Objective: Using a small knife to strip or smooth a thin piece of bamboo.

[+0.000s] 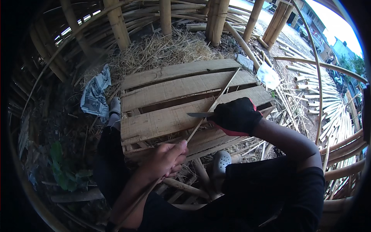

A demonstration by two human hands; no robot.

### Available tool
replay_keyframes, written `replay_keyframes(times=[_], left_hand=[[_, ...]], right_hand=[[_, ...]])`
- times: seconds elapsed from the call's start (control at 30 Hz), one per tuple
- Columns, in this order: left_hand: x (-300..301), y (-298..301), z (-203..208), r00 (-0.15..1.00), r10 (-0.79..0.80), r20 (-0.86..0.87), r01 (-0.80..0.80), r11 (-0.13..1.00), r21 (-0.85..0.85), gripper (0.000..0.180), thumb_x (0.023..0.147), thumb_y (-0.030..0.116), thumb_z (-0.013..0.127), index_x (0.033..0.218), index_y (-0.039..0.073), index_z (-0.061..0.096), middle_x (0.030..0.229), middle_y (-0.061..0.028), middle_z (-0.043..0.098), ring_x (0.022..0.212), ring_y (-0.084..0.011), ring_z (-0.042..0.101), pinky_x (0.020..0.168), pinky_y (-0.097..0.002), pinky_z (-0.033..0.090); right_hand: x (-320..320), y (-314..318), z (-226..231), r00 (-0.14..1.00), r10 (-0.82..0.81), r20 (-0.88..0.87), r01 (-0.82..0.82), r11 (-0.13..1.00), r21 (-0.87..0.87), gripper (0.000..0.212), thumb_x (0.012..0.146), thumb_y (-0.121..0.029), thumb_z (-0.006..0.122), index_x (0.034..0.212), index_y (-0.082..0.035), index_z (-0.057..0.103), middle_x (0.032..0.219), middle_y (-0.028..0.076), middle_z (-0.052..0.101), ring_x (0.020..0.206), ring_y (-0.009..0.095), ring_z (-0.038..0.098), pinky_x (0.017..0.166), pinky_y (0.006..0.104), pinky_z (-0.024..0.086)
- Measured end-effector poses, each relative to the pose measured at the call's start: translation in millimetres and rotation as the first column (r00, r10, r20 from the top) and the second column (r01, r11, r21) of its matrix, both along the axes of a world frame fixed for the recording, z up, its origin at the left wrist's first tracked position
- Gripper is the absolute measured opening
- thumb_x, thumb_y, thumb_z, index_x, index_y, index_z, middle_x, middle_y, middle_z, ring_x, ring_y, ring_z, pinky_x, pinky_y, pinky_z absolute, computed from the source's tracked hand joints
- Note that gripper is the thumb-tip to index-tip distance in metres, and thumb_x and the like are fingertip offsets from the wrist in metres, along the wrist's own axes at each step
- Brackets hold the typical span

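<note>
With left hand (166, 157) closed round the near part of the thin strip (224, 89) slanting over the slatted bench (156, 123) and gloved right hand (236, 116) wrapped round the knife (198, 115), keep its angle shallow, pressure even.

Left hand (167, 158) grips a strip (221, 93), right hand (236, 116) (gloved) a knife (199, 115)

your glove (235, 115) is black and red, your knife blade (199, 115) grey, your strip (228, 83) pale tan, the slatted surface (162, 120) light brown, your shoe (221, 161) dark-dotted pale grey.
</note>
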State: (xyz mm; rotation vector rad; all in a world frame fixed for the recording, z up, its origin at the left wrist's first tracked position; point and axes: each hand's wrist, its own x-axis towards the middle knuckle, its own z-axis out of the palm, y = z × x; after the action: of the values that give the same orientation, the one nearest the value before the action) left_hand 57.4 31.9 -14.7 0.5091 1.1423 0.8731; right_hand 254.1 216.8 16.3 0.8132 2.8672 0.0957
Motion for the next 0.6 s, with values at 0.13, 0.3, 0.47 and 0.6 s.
replay_keyframes(times=[0.13,0.3,0.47,0.6], left_hand=[[-2,-1,2,1.000,-0.008,0.018,0.008,1.000,0.003,0.038,0.104,0.041,0.047,0.094,0.005,0.049,0.055,0.0070,0.036,0.038,0.0000,0.028,0.033,-0.0170,0.023],[-2,-2,2,1.000,0.013,0.002,-0.013,1.000,-0.013,0.036,0.104,0.041,0.047,0.092,0.007,0.049,0.055,0.0078,0.036,0.037,0.0005,0.028,0.033,-0.0165,0.023],[-7,-2,0,0.999,0.008,0.040,-0.007,1.000,-0.009,0.035,0.104,0.042,0.047,0.090,0.010,0.048,0.055,0.0082,0.035,0.037,0.0004,0.027,0.034,-0.0162,0.022],[-4,-2,0,0.999,0.017,0.046,-0.017,1.000,0.018,0.036,0.104,0.043,0.047,0.089,0.010,0.048,0.055,0.0083,0.035,0.037,0.0004,0.027,0.034,-0.0162,0.022]], right_hand=[[-3,34,-6,0.994,-0.074,-0.079,0.076,0.997,0.032,0.040,0.096,-0.048,0.049,0.095,-0.018,0.075,0.086,0.009,0.072,0.080,0.030,0.071,0.070,0.0409,0.056],[4,38,-11,0.999,-0.019,-0.038,0.020,1.000,0.012,0.039,0.097,-0.047,0.049,0.099,-0.019,0.075,0.090,0.010,0.073,0.084,0.031,0.070,0.071,0.0413,0.056],[-1,10,-8,0.996,0.070,-0.063,-0.072,0.997,-0.029,0.041,0.098,-0.048,0.047,0.098,-0.019,0.076,0.089,0.011,0.072,0.082,0.032,0.070,0.071,0.0425,0.056],[-3,38,-14,0.983,-0.174,-0.054,0.175,0.984,0.016,0.043,0.097,-0.051,0.047,0.098,-0.016,0.073,0.083,0.012,0.071,0.081,0.032,0.070,0.070,0.0431,0.056]])
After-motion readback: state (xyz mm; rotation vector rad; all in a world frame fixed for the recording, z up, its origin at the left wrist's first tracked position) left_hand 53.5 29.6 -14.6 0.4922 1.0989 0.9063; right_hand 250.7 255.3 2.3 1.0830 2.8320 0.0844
